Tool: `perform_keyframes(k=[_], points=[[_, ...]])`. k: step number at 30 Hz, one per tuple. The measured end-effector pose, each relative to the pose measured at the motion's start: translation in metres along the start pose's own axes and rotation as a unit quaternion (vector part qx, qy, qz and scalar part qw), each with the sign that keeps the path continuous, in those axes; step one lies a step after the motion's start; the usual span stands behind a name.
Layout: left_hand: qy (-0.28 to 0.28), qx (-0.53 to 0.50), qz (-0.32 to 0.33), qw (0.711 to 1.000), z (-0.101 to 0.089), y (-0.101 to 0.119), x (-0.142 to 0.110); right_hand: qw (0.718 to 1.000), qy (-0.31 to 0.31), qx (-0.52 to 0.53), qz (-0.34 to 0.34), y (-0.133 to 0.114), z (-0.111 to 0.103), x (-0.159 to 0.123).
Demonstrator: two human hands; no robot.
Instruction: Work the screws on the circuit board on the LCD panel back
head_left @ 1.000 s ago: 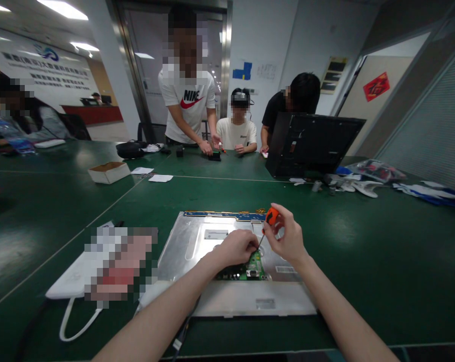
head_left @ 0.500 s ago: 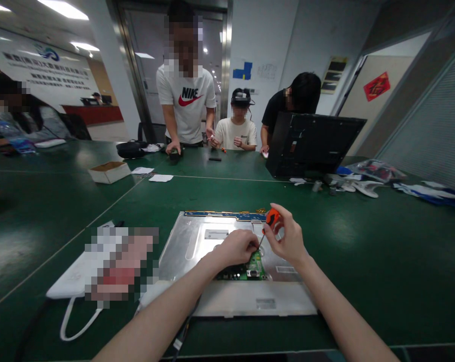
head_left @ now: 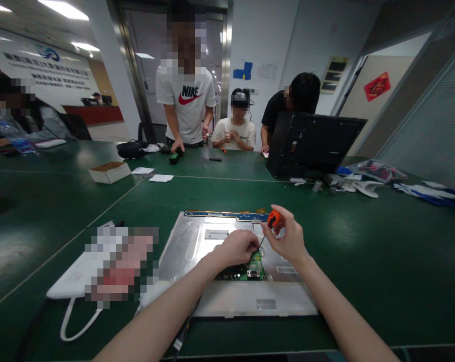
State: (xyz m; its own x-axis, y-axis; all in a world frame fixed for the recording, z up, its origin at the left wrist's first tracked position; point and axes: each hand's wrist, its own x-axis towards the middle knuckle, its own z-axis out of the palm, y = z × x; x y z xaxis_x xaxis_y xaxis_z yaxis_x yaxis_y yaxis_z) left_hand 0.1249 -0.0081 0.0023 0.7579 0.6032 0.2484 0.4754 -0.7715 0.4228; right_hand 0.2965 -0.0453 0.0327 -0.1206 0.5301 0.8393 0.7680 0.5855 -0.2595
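My right hand [head_left: 288, 236] grips the orange and black handle of a screwdriver [head_left: 274, 219], its thin shaft slanting down to the left. The screwdriver's tip is at the upper edge of a green circuit board [head_left: 256, 262]. My left hand [head_left: 238, 247] is closed beside that tip, thumb and fingers pinched together; whatever they hold is hidden. Both hands are over a silvery metal display panel [head_left: 185, 236] lying flat, with a blue circuit strip [head_left: 220, 216] along its far edge. My left hand and forearm cover part of the green board.
Left of the panel lie a white power bank-like block [head_left: 71, 279] and a white cable [head_left: 63, 322]. Farther off are an open cardboard box [head_left: 110, 173], paper slips [head_left: 161, 178] and a large black monitor housing [head_left: 318, 143]. Several people are around the green table [head_left: 363, 241].
My right fingers have shifted slightly around the screwdriver handle, which has turned a little. My left hand stays put. Across the table, a standing person has moved a small dark object leftward.
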Motion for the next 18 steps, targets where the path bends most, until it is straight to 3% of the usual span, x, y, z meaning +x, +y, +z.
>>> perform_keyframes(k=[8, 18], points=[[0.006, 0.004, 0.001, 1.000, 0.0006, 0.0002, -0.0001, 0.998, -0.033, 0.043, 0.020, 0.0021, -0.0017, -0.0030], [0.000, -0.003, -0.008, 1.000, 0.0012, 0.0001, 0.0000, 0.999, 0.002, 0.026, 0.034, 0.0036, 0.0023, -0.0045]])
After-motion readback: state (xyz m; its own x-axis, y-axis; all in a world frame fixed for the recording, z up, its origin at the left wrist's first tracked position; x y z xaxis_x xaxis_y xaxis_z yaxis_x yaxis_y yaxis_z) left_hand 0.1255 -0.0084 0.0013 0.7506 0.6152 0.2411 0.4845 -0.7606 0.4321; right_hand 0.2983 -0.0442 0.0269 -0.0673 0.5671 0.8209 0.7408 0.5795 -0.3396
